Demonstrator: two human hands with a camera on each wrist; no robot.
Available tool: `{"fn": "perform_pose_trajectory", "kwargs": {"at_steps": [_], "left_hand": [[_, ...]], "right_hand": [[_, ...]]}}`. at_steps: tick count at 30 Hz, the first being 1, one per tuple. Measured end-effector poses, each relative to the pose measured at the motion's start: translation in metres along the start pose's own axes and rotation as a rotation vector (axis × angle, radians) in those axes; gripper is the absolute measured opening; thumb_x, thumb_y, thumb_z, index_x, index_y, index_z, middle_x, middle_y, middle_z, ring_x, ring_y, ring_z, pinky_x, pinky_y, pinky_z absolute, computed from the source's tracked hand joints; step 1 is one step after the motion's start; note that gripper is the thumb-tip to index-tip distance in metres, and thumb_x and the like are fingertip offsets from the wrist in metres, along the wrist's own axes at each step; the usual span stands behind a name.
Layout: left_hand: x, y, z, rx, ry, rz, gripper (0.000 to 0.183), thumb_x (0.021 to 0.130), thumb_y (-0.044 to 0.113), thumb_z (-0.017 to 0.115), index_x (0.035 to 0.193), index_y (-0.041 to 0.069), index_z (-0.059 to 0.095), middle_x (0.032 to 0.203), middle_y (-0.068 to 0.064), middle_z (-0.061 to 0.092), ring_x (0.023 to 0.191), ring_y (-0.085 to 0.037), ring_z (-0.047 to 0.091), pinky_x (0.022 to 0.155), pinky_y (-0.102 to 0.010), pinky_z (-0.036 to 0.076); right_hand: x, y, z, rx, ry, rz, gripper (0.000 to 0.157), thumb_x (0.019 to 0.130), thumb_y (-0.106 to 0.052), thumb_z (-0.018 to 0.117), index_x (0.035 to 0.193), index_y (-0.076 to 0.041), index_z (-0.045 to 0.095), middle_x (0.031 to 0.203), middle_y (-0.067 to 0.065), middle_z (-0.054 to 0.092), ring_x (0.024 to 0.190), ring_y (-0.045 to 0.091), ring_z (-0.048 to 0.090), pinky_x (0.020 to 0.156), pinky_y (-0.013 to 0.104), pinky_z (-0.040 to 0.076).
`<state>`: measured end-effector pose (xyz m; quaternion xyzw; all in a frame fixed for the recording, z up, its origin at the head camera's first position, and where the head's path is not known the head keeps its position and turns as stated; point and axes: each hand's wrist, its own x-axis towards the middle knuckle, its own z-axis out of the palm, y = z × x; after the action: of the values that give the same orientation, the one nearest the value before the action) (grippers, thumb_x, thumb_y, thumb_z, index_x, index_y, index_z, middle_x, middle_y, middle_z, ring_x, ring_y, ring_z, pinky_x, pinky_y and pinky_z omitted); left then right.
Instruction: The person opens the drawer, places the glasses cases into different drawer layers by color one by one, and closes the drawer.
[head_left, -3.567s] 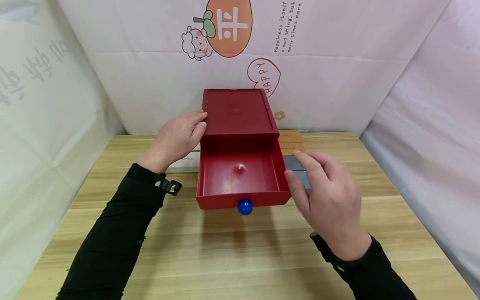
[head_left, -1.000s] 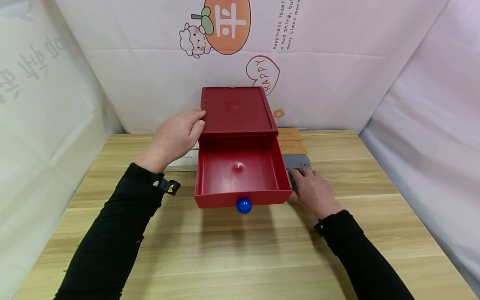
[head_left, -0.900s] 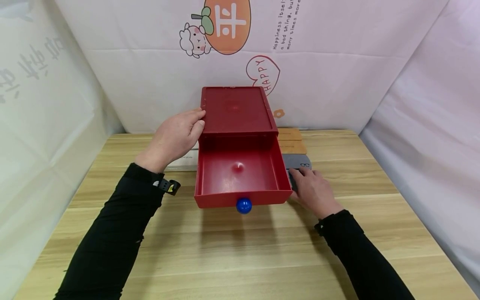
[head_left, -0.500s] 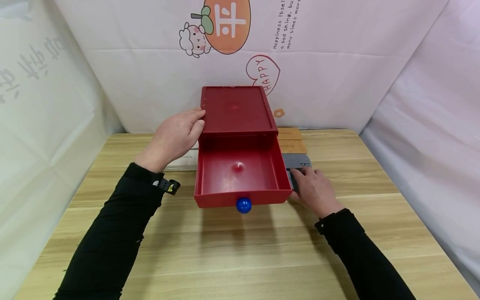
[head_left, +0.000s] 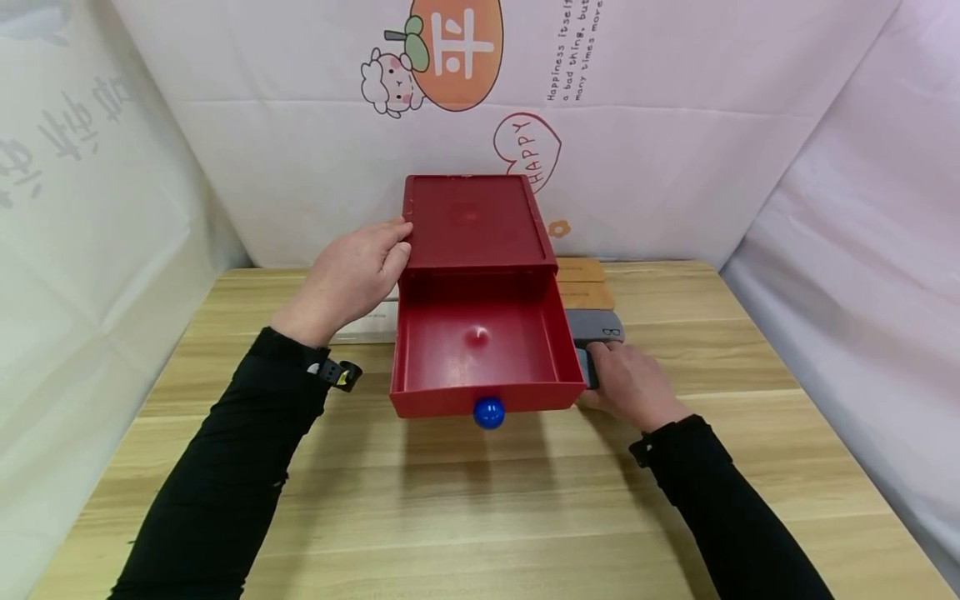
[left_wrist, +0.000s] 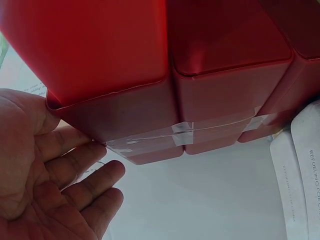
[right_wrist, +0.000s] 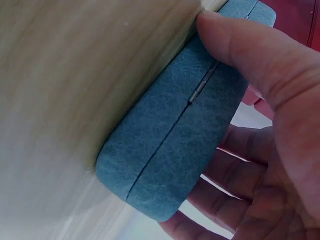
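A red drawer unit [head_left: 474, 221] stands on the table with its top drawer [head_left: 480, 367] pulled out, a blue ball knob [head_left: 489, 413] on the front. My left hand [head_left: 352, 279] rests against the unit's left edge, fingertips touching its side. In the left wrist view, those fingers [left_wrist: 85, 192] are extended and the stacked units are taped together. To the right of the drawer, my right hand [head_left: 630, 383] grips a blue glasses case [right_wrist: 165, 135] low at the table, thumb over its hinged side. The drawer hides part of the case in the head view.
A grey glasses case [head_left: 596, 325] and orange cases [head_left: 588, 294] lie right of the drawer unit, behind my right hand. White boxes [head_left: 369, 325] are at its left. White printed cloth [head_left: 660, 167] encloses the table [head_left: 480, 533].
My right hand has come down from beside the drawer's front corner onto the blue glasses case. Lately that case has shifted slightly in the grip. The left hand has stayed put.
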<state>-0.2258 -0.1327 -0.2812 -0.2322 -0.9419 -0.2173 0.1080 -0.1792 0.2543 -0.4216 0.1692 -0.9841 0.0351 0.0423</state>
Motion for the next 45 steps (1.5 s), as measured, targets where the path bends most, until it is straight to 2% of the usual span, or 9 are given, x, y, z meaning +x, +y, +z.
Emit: {"fn": "perform_pose_trajectory", "kwargs": {"at_steps": [6, 9, 16, 22, 27, 30, 33, 40, 45], "left_hand": [[0.0, 0.0, -0.001, 0.009, 0.006, 0.012, 0.055, 0.103, 0.036, 0.031, 0.146, 0.005, 0.046, 0.151, -0.011, 0.044, 0.139, -0.026, 0.038, 0.113, -0.046, 0.034], [0.0, 0.0, -0.001, 0.011, 0.002, 0.017, 0.056, 0.103, 0.036, 0.031, 0.146, 0.004, 0.046, 0.152, -0.012, 0.044, 0.139, -0.026, 0.038, 0.113, -0.046, 0.033], [-0.001, 0.0, 0.001, 0.002, -0.004, 0.02, 0.055, 0.103, 0.036, 0.032, 0.146, 0.004, 0.046, 0.151, -0.012, 0.044, 0.139, -0.026, 0.038, 0.113, -0.046, 0.034], [-0.002, 0.0, 0.003, 0.004, -0.01, 0.014, 0.055, 0.103, 0.035, 0.032, 0.146, 0.005, 0.046, 0.152, -0.011, 0.044, 0.139, -0.025, 0.038, 0.113, -0.046, 0.034], [-0.003, -0.001, 0.003, 0.002, -0.009, 0.012, 0.055, 0.103, 0.036, 0.031, 0.146, 0.005, 0.046, 0.152, -0.011, 0.044, 0.139, -0.026, 0.038, 0.113, -0.046, 0.034], [-0.003, -0.001, 0.002, 0.003, -0.008, 0.01, 0.055, 0.103, 0.036, 0.031, 0.146, 0.004, 0.046, 0.152, -0.011, 0.043, 0.139, -0.025, 0.038, 0.113, -0.045, 0.034], [-0.002, 0.0, 0.002, 0.009, -0.009, 0.007, 0.055, 0.103, 0.035, 0.031, 0.146, 0.005, 0.045, 0.152, -0.011, 0.043, 0.139, -0.025, 0.038, 0.113, -0.045, 0.034], [-0.001, 0.001, -0.002, 0.012, -0.012, 0.006, 0.055, 0.103, 0.036, 0.031, 0.147, 0.005, 0.045, 0.152, -0.011, 0.042, 0.139, -0.025, 0.038, 0.114, -0.045, 0.033], [-0.002, 0.001, -0.005, 0.013, -0.013, 0.006, 0.055, 0.103, 0.036, 0.03, 0.147, 0.005, 0.045, 0.153, -0.012, 0.042, 0.139, -0.026, 0.038, 0.114, -0.045, 0.033]], "right_hand": [[0.0, 0.001, 0.0, 0.026, -0.01, 0.024, 0.061, 0.073, -0.055, 0.074, 0.098, -0.003, 0.058, 0.07, 0.004, 0.055, 0.061, 0.019, 0.05, 0.054, 0.034, 0.046], [-0.003, 0.003, -0.001, 0.04, -0.006, 0.04, 0.059, 0.072, -0.056, 0.073, 0.094, -0.005, 0.055, 0.062, 0.001, 0.05, 0.055, 0.016, 0.047, 0.049, 0.031, 0.041], [-0.008, 0.008, -0.02, 0.088, -0.023, 0.071, 0.065, 0.069, -0.062, 0.075, 0.099, -0.008, 0.057, 0.069, 0.0, 0.055, 0.06, 0.016, 0.051, 0.05, 0.03, 0.044], [-0.014, 0.017, -0.056, 0.073, -0.045, 0.111, 0.059, 0.07, -0.055, 0.076, 0.101, -0.007, 0.058, 0.075, 0.003, 0.059, 0.062, 0.018, 0.053, 0.05, 0.032, 0.045], [-0.017, 0.023, -0.093, 0.065, 0.014, 0.101, 0.074, 0.069, -0.063, 0.075, 0.111, -0.004, 0.06, 0.081, 0.005, 0.062, 0.066, 0.019, 0.053, 0.054, 0.034, 0.044], [-0.018, 0.023, -0.114, 0.073, 0.047, 0.105, 0.08, 0.068, -0.068, 0.073, 0.117, -0.007, 0.06, 0.086, 0.005, 0.064, 0.07, 0.02, 0.053, 0.055, 0.035, 0.044], [-0.017, 0.022, -0.133, 0.064, 0.085, 0.101, 0.079, 0.068, -0.07, 0.072, 0.12, -0.012, 0.061, 0.088, 0.004, 0.065, 0.072, 0.02, 0.054, 0.055, 0.036, 0.044], [-0.014, 0.01, -0.174, 0.058, 0.163, 0.054, 0.078, 0.07, -0.071, 0.07, 0.121, -0.012, 0.061, 0.088, 0.004, 0.066, 0.072, 0.02, 0.056, 0.06, 0.037, 0.047], [-0.01, -0.014, -0.203, 0.064, 0.193, -0.023, 0.078, 0.07, -0.072, 0.068, 0.122, -0.014, 0.06, 0.093, 0.003, 0.065, 0.077, 0.02, 0.056, 0.064, 0.039, 0.049]]}}
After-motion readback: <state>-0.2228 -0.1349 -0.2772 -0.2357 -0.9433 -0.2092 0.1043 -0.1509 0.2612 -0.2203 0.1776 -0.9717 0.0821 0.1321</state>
